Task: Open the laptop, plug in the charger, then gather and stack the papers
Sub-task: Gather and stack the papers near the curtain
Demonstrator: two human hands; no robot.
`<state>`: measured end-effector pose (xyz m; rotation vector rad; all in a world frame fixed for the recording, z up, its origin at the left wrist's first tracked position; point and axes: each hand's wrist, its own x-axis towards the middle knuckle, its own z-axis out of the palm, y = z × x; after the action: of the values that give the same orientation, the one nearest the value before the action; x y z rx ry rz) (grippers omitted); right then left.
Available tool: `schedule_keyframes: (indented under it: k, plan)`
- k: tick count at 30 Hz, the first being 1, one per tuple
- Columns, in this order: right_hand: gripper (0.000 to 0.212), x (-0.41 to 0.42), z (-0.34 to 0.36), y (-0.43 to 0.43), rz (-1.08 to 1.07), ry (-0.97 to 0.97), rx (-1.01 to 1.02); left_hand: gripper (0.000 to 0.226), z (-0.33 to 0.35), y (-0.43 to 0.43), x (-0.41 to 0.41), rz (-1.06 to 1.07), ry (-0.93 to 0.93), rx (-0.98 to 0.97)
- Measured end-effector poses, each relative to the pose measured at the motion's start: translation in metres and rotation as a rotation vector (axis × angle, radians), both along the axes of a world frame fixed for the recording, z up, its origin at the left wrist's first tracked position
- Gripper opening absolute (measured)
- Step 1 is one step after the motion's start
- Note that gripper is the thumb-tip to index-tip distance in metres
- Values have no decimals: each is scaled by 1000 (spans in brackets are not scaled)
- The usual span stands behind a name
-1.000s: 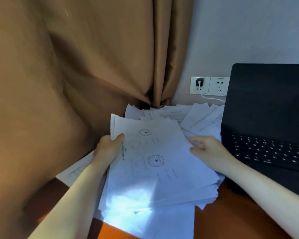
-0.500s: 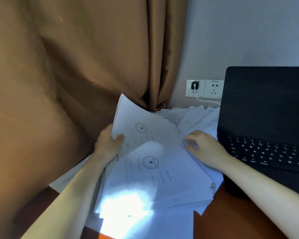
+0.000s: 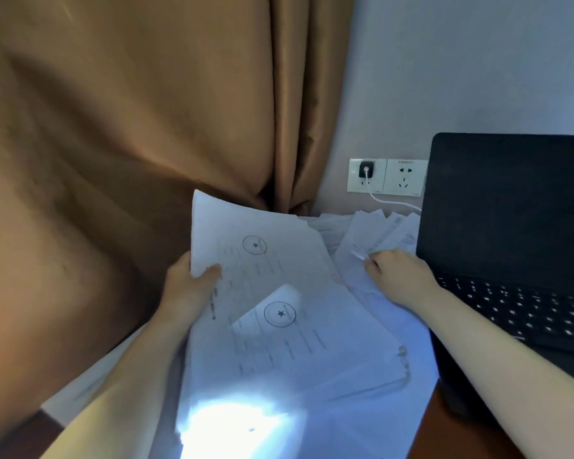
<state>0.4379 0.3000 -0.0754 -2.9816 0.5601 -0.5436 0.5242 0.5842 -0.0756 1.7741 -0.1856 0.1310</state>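
Gripping left edge of lifted sheaf (image 3: pixel 256 260) with left hand (image 3: pixel 189 286), thumb on top, far end tilted up. Pinching edge of loose sheets (image 3: pixel 375 233) with right hand (image 3: pixel 401 276), fingers curled. Below and between both grips: messy paper pile (image 3: pixel 312 359). Just right of right grip: open laptop (image 3: pixel 511 210). Beyond right grip: charger (image 3: pixel 366 170) seated in wall socket (image 3: pixel 355 184), cable (image 3: pixel 395 203) trailing toward laptop

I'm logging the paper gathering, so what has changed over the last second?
The left hand, gripping the sheaf of papers, tipped its far edge up toward the curtain. The right hand left the sheaf's right edge, moved forward, and now seems to pinch the loose sheets beside the laptop. The laptop stayed open, the charger plugged into the wall socket.
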Motion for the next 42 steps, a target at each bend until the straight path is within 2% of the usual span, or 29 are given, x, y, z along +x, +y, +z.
schedule_keyframes:
  k: [2,6,9,17,18,20,24,26,30,32,34,35,37,38,40,42]
  plan:
    - [43,-1,-5,-4,13,1,71,26,0,1,1,-5,20,-11]
    - [42,-1,-7,-10,94,95,301,27,1,1,3,-16,60,-15]
    - [60,-2,-4,-14,112,72,381,26,2,1,2,-25,69,-27]
    - [43,-5,10,-30,186,155,480,28,2,1,1,-31,71,-28]
    - [35,-4,10,-32,184,147,478,28,2,1,1,-30,70,-25]
    - [36,-1,6,-32,116,120,404,27,2,1,0,-29,76,-25]
    - [25,7,-8,-11,-65,51,-38,26,3,1,-1,-39,83,-26]
    - [18,15,-13,-5,-78,63,-165,27,5,2,-1,-37,85,-22]
    - [16,33,-3,-5,-60,62,-198,26,6,4,0,-33,79,-11]
    - [14,42,-1,-1,-11,-36,-232,24,6,6,0,-36,71,0]
    - [30,49,-4,4,91,-126,-310,19,7,8,1,-36,72,12]
    - [39,54,-8,2,133,-103,-241,18,7,9,3,-37,76,20]
    - [41,61,-14,3,215,-87,-187,17,9,12,6,-36,85,30]
    - [36,58,-14,8,247,-65,-211,17,9,13,7,-32,92,32]
    - [22,50,-12,15,326,-26,-138,19,9,15,8,-26,109,29]
    - [39,39,-7,16,357,2,124,21,8,18,7,-25,127,8]
